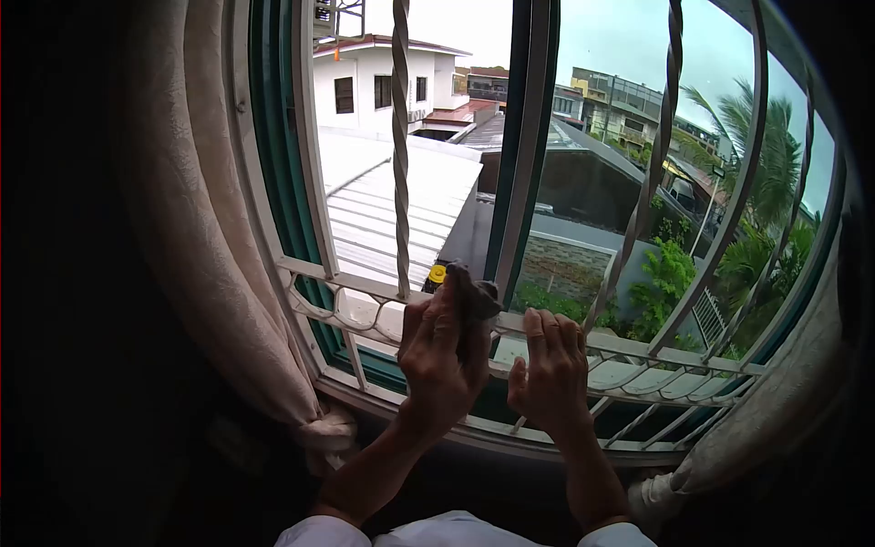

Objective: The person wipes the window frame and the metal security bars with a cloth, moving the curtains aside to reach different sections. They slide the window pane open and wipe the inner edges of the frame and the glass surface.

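My left hand (442, 351) is raised at the window grille, its fingers closed on a crumpled grey cloth (480, 296) in front of the dark window frame post. To its right, my right hand (551, 365) rests its fingers over the white horizontal rail (629, 345) of the grille, with the thumb on the near side. A small yellow round object (437, 273) shows just behind the left hand's fingertips; what it belongs to is mostly hidden.
Twisted vertical bars (401, 164) cross the window. Tied curtains hang at the left (219, 237) and right (775, 428). The lower grille has curved metalwork (365, 314). Outside are a white metal roof (392, 201), houses and green plants.
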Available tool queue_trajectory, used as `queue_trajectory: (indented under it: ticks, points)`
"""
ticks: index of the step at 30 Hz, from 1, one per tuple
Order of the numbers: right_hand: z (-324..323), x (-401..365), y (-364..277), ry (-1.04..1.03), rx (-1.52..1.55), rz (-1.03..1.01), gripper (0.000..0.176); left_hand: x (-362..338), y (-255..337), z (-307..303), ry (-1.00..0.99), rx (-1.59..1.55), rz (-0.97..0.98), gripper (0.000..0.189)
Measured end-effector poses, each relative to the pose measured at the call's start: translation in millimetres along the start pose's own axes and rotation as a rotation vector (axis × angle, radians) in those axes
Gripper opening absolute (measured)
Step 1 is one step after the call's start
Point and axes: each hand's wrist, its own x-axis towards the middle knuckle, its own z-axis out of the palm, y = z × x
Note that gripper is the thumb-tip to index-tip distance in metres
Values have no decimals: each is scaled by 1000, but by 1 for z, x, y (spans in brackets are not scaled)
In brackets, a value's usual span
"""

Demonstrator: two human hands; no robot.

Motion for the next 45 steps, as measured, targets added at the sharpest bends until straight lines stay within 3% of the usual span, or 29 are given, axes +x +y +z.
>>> queue_trajectory:
  ticks: [2,5,7,10,13,14,17,20,22,24,26,29,31,34,36,42,43,45]
  points:
    - [2,3,-5,57,28,48,63,23,-8,-26,122,287,84,41]
    - [2,28,-20,231,74,70,67,16,-59,-13,-20,293,-70,44]
    - [12,49,-26,318,105,138,67,1,-72,6,96,435,-38,43]
    - [45,62,-24,316,248,99,55,16,-75,14,175,307,9,38]
    - [62,57,-25,386,327,194,42,52,-73,13,175,302,96,29]
    - [60,57,-24,403,315,154,40,72,-69,13,222,312,135,20]
    - [61,54,-24,422,271,128,39,155,-54,16,283,281,232,17]
    - [60,56,-28,441,236,149,38,260,-47,20,302,295,233,26]
    - [59,56,-31,442,229,168,36,339,-38,24,403,534,304,31]
    - [60,57,-30,421,240,169,36,412,-21,20,504,527,385,34]
    - [61,60,-27,453,219,135,38,440,-10,16,525,518,372,37]
    - [62,62,-33,476,211,121,38,424,-33,13,471,570,350,33]
    - [61,63,-34,466,235,133,38,361,-33,21,458,481,179,23]
    - [58,65,-39,449,243,147,39,265,-72,10,355,410,409,22]
    - [55,67,-43,425,245,162,38,197,-78,4,329,282,349,15]
    - [51,67,-48,377,196,208,39,17,-85,-11,64,232,24,38]
    - [51,68,-48,378,206,204,39,14,-86,-14,76,301,115,38]
    - [53,66,-47,402,190,188,39,19,-83,-18,33,240,71,36]
